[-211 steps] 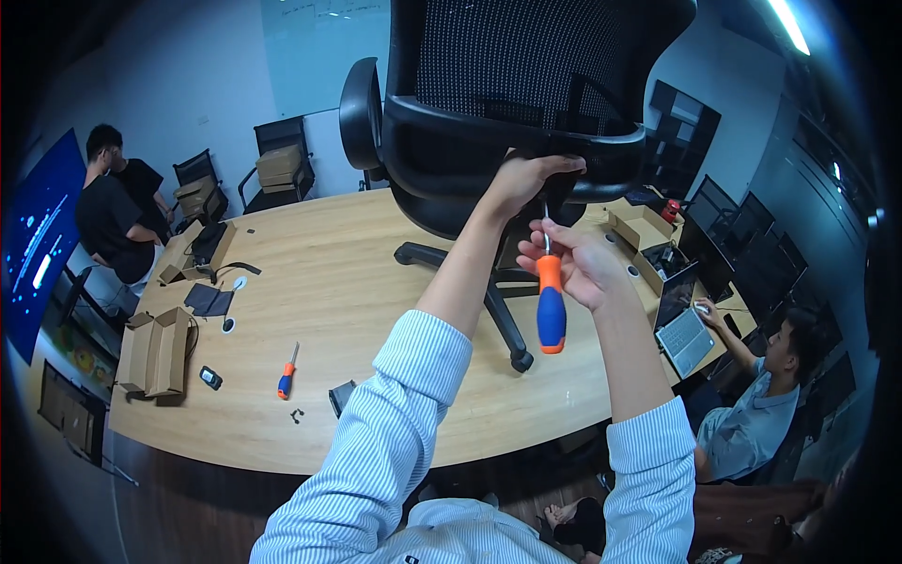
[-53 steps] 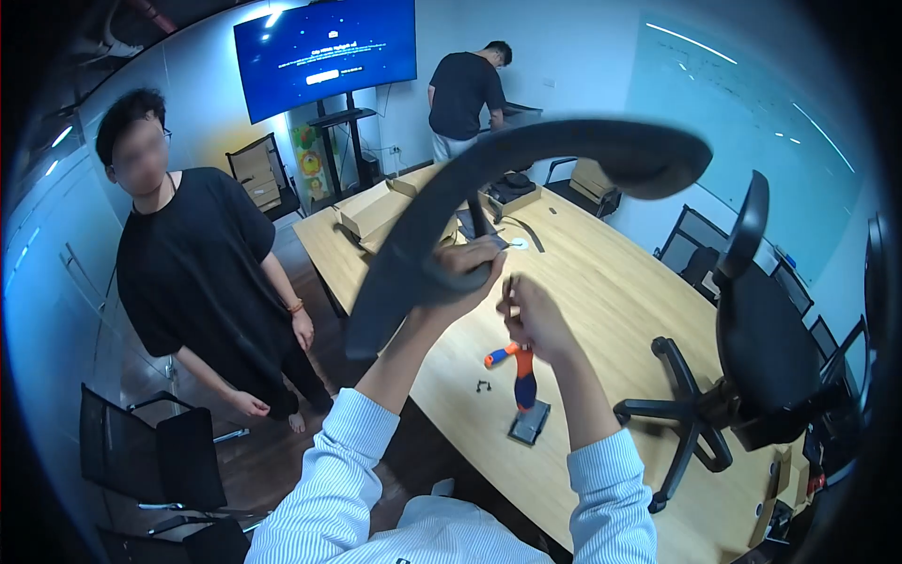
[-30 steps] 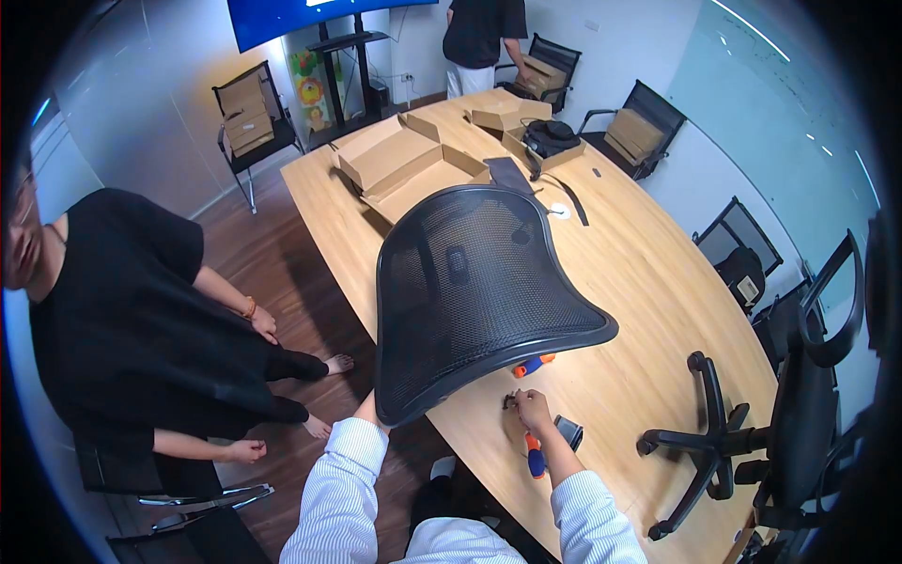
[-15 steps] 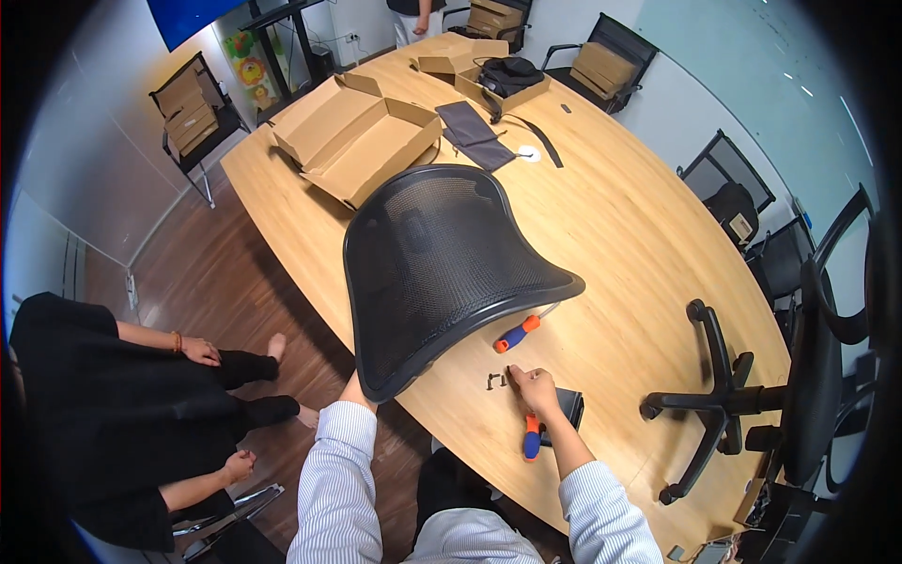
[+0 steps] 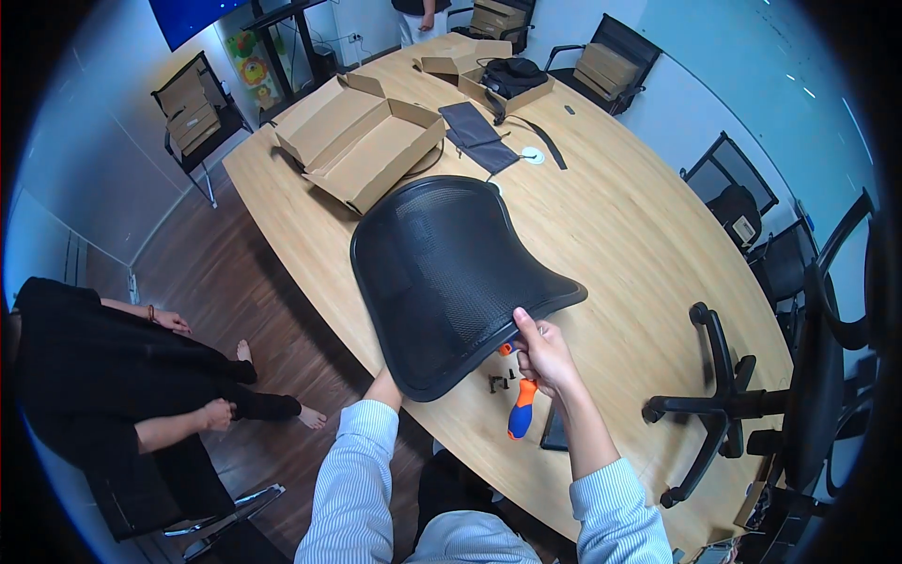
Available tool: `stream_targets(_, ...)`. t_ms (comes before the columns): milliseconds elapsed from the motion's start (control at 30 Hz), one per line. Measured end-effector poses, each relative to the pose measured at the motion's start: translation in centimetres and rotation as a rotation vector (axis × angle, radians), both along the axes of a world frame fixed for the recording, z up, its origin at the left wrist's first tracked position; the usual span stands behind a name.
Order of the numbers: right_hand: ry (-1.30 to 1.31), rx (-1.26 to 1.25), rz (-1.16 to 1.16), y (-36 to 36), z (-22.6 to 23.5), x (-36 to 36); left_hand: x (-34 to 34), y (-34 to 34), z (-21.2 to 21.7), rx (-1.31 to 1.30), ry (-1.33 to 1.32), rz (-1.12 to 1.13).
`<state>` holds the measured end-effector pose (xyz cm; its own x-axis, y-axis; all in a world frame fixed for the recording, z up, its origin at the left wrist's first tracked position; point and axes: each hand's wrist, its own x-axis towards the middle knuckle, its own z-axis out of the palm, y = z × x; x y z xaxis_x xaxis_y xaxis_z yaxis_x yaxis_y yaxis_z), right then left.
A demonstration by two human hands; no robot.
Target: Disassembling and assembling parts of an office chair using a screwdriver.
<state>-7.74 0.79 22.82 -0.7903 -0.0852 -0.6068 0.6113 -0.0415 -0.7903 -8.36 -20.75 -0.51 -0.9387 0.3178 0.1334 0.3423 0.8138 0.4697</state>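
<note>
A black mesh chair backrest [image 5: 451, 273] is tilted over the near edge of the table. My right hand [image 5: 545, 352] grips its lower right rim, thumb on top and fingers curled beneath. Just below that hand shows a screwdriver with an orange and blue handle [image 5: 521, 411]; whether the fingers also hold it, I cannot tell. A second orange handle [image 5: 507, 349] peeks out from under the rim. Several small black screws [image 5: 502, 382] lie beside it on the table. My left hand [image 5: 383, 387] reaches under the backrest's near left corner, its fingers hidden behind it.
On the wooden table [image 5: 639, 244] are an open cardboard box [image 5: 376, 155], a grey pouch [image 5: 481, 138] and a dark flat object [image 5: 556, 430] by my right forearm. A black five-star chair base [image 5: 719, 404] stands at the right. A person in black [image 5: 122, 404] sits at the left.
My right hand has left the screws and taken hold of the backrest's rim. The backrest has shifted slightly, and the nearer screwdriver handle sits farther from me, at a different angle.
</note>
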Motion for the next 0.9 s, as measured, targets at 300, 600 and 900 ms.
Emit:
stream_targets(300, 0.114, 0.108, -0.029, 2.1, -3.8, -2.3, 0.1, 1.9, -0.2, 0.076, 0.08, -0.082)
stream_targets(600, 0.088, 0.028, -0.035, 4.2, -6.6, -2.1, 6.0, 3.3, 2.5, 0.124, 0.094, -0.175)
stream_targets(900, 0.159, 0.152, -0.098, 5.7, -7.1, 1.8, 14.7, 5.3, 8.0, -0.081, -0.39, 0.067)
